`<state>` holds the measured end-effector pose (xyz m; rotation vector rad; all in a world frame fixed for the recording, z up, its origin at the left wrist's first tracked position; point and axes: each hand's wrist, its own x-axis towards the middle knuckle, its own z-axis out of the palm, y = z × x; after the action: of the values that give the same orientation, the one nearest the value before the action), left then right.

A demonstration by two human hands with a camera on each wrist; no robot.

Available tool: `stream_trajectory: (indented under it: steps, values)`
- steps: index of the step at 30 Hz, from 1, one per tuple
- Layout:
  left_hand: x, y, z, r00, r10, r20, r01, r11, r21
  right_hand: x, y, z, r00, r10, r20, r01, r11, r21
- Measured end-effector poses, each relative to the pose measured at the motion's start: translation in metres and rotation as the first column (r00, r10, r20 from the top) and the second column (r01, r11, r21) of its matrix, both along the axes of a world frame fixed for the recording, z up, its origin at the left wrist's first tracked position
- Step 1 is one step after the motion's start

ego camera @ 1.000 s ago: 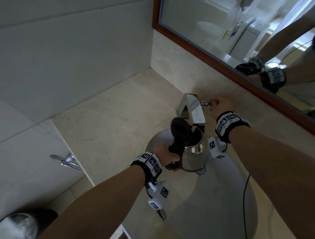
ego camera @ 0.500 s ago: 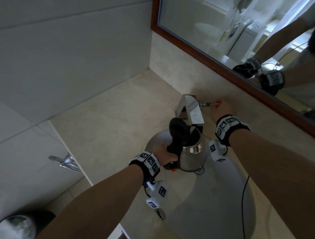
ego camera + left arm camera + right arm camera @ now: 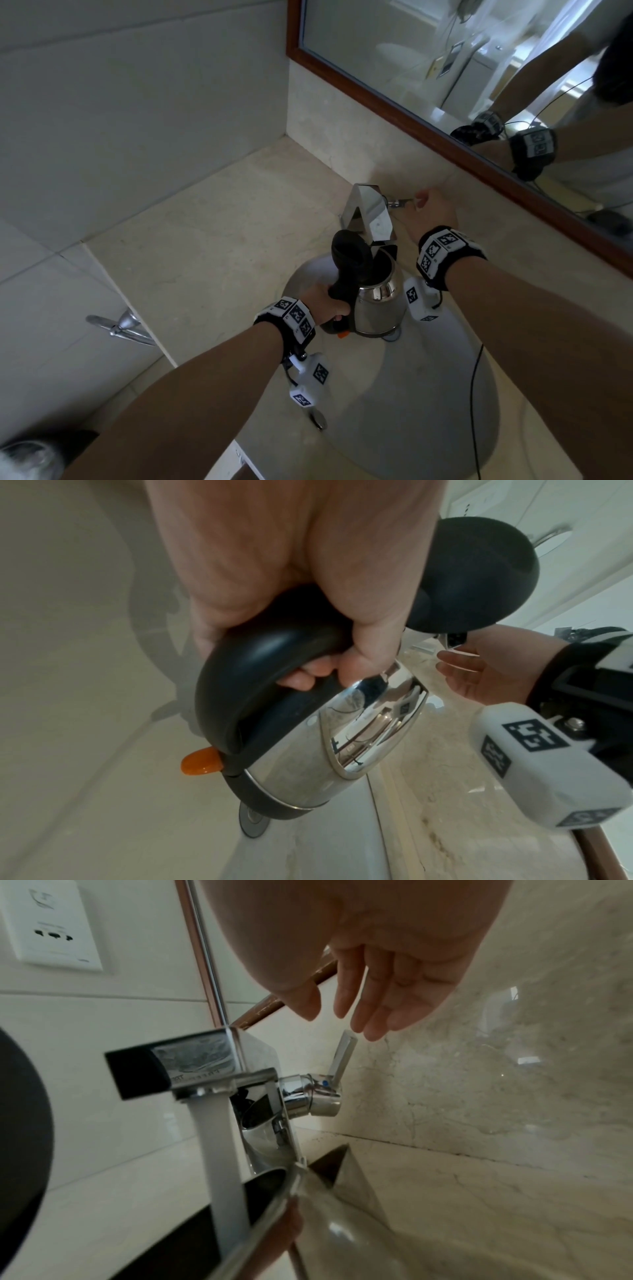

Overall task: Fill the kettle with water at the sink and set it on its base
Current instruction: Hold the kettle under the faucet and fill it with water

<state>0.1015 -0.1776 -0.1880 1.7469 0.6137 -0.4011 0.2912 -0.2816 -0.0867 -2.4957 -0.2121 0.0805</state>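
Filling kettle (image 3: 375, 301) under tap (image 3: 371, 219) over sink (image 3: 445, 394), at 12 o'clock; left hand (image 3: 325, 301) grasping handle; right hand (image 3: 387, 993) released, fingers straight just beside lever (image 3: 342, 1056).

A wood-framed mirror (image 3: 445, 113) hangs above the marble counter (image 3: 212, 246); a wall socket (image 3: 51, 926) sits nearby.

Your right hand (image 3: 383, 988) hung open just above the tap lever (image 3: 342, 1056), a clear gap between them. The mirror frame (image 3: 445, 126) closed in behind. The kettle (image 3: 376, 301) and its raised lid (image 3: 349, 253) blocked the spout (image 3: 371, 219) from the left.
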Motion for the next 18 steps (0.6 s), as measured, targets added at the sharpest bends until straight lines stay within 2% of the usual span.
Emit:
stream_trajectory:
  steps: [13,18]
  values:
    - [-0.003,-0.001,0.007,1.000,0.000,-0.013,0.000,1.000,0.002,-0.013,-0.009,0.010,0.999,0.010,0.033,-0.010,1.000,0.011]
    - [-0.002,0.000,0.004,1.000,-0.012,-0.004,0.012,1.000,0.014,-0.016,-0.008,0.007,1.000,0.003,0.027,-0.002,0.999,-0.038]
